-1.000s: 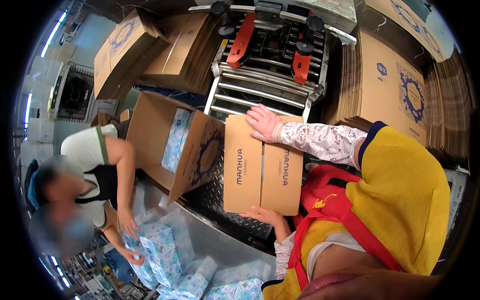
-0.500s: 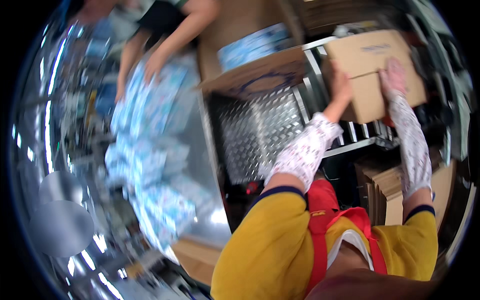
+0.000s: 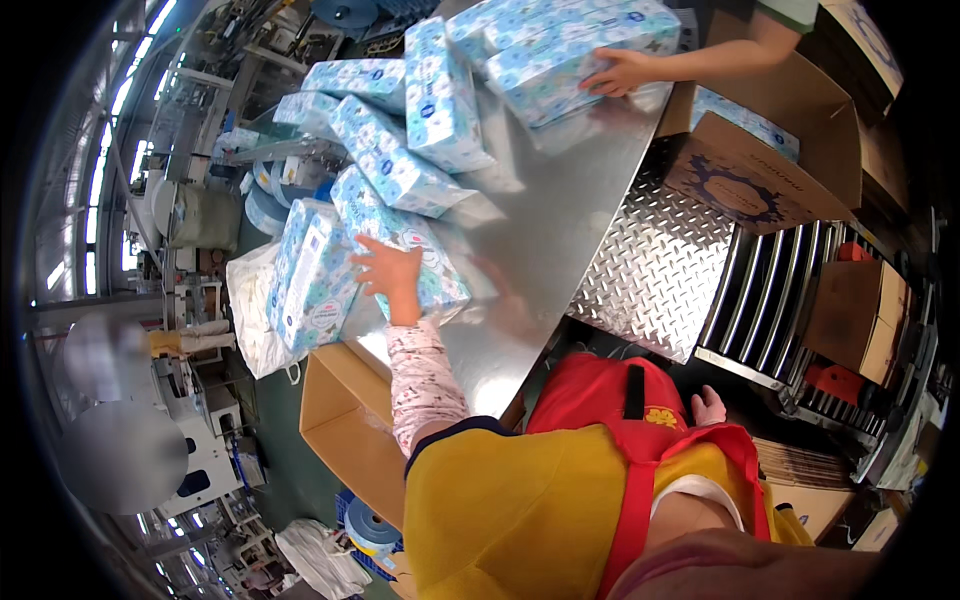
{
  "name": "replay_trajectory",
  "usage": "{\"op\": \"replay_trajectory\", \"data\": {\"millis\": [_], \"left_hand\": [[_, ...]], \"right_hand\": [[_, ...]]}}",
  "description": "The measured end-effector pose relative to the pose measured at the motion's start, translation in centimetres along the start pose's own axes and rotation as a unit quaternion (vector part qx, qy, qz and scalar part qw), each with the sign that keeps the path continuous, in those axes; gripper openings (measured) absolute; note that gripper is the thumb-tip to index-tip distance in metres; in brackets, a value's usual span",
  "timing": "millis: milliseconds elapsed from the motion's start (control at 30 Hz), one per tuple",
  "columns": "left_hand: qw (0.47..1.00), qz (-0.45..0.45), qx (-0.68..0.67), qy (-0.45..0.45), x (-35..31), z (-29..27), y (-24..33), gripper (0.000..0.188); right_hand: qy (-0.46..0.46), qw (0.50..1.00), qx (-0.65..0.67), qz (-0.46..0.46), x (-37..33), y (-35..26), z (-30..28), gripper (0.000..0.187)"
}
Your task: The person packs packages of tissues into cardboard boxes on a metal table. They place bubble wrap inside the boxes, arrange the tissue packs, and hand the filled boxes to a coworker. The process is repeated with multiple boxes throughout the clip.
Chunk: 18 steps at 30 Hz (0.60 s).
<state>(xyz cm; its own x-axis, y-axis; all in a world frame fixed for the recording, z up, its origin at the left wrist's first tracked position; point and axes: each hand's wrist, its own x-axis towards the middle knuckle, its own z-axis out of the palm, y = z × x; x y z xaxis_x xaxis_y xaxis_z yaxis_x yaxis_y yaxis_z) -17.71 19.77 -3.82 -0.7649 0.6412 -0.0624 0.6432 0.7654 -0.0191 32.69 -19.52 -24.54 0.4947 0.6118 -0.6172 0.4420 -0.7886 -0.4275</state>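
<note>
My left hand, its fingers spread, rests on a pale blue, flower-printed plastic-wrapped pack, which looks like a tissue bundle. Beside that hand, another such pack leans at the metal table's left edge. Several more packs lie jumbled farther up the table, one of them a long upright pack. My right hand hangs low by the red apron, only partly visible, with fingers apart and nothing seen in it.
A co-worker's hand touches packs at the far end. An open carton with packs inside stands beyond a tread-plate. Rollers bear a brown carton at right. Another open carton sits below the table's left side.
The view has swung left. Both my hands have left the closed carton on the rollers; my left is now on a pack, my right down by my body.
</note>
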Motion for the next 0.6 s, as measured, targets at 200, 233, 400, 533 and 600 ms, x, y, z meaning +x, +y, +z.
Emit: {"op": "replay_trajectory", "data": {"millis": [200,233,400,533,600], "left_hand": [[0.704,0.007,-0.652,-0.282,3.3,2.2,-19.6,0.048],[0.622,0.02,-0.716,-0.315,2.3,4.4,-18.2,0.048],[0.47,-0.035,-0.816,-0.334,-8.6,8.6,-19.9,0.074],[0.458,0.015,-0.83,-0.317,-11.5,7.1,-18.2,0.077],[0.445,0.048,-0.834,-0.322,-11.6,7.2,-17.9,0.079]], "right_hand": [[-0.038,0.984,-0.032,-0.17,6.2,-13.8,-2.2,0.041],[-0.004,0.985,-0.026,-0.173,7.0,-14.7,-3.4,0.041],[-0.062,0.96,-0.052,-0.267,4.2,-29.5,-5.9,0.04],[-0.13,0.92,-0.058,-0.364,1.2,-33.4,-3.5,0.038],[-0.135,0.903,-0.1,-0.395,-0.7,-33.6,-3.2,0.036]]}}
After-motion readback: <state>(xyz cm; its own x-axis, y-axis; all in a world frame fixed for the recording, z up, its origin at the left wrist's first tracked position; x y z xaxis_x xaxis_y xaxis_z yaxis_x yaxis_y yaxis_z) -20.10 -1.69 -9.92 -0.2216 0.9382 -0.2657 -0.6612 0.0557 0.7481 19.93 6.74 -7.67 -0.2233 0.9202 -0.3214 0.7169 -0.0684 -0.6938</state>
